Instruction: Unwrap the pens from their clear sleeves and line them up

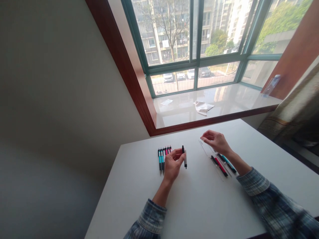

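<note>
My left hand [173,164] is closed on a pen [185,158] with black ends and a pale barrel, held nearly upright above the white table. Just behind that hand lies a row of several pens [159,161] with turquoise, white and red barrels, partly hidden by my fingers. My right hand [216,141] is pinched over the table's right side; what its fingertips hold, if anything, is too small to tell. Below it lie a red and black pen piece [220,166], a turquoise and black one [228,163] and thin pale sticks [203,148].
Beyond the white table [194,205], a windowsill [179,116] carries a crumpled cloth [203,108], a paper piece [166,102] and a clear bottle [271,86]. A wall [62,116] rises on the left. A curtain [286,113] hangs at the right.
</note>
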The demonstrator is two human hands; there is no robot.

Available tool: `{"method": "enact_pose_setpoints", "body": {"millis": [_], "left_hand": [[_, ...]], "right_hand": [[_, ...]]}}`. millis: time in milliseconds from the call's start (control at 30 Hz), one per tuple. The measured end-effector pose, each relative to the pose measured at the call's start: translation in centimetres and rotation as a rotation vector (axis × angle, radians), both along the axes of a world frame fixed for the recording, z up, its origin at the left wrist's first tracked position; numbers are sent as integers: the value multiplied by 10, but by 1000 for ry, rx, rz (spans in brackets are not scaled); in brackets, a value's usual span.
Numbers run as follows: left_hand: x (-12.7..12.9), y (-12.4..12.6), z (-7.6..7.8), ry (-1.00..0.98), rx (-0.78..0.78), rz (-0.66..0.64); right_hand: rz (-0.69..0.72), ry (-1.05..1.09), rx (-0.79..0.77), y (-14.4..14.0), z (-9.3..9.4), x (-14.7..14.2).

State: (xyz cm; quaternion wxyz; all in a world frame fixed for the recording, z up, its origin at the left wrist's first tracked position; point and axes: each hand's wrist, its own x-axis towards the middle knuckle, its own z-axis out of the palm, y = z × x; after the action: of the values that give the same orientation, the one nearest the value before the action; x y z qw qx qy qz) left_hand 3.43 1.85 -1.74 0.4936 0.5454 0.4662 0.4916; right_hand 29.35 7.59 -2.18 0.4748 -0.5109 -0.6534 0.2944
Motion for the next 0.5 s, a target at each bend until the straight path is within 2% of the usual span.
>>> {"method": "enact_pose_setpoints", "body": {"millis": [133,300,500], "left_hand": [[2,-2,0,60,28,-17],[4,-3,0,150,85,-23],[6,-3,4,225,165,1]], "right_hand": [[71,155,-22,-3,4,-7],[129,132,24,-11,13,-19],[273,202,65,-20,18,-34]]}}
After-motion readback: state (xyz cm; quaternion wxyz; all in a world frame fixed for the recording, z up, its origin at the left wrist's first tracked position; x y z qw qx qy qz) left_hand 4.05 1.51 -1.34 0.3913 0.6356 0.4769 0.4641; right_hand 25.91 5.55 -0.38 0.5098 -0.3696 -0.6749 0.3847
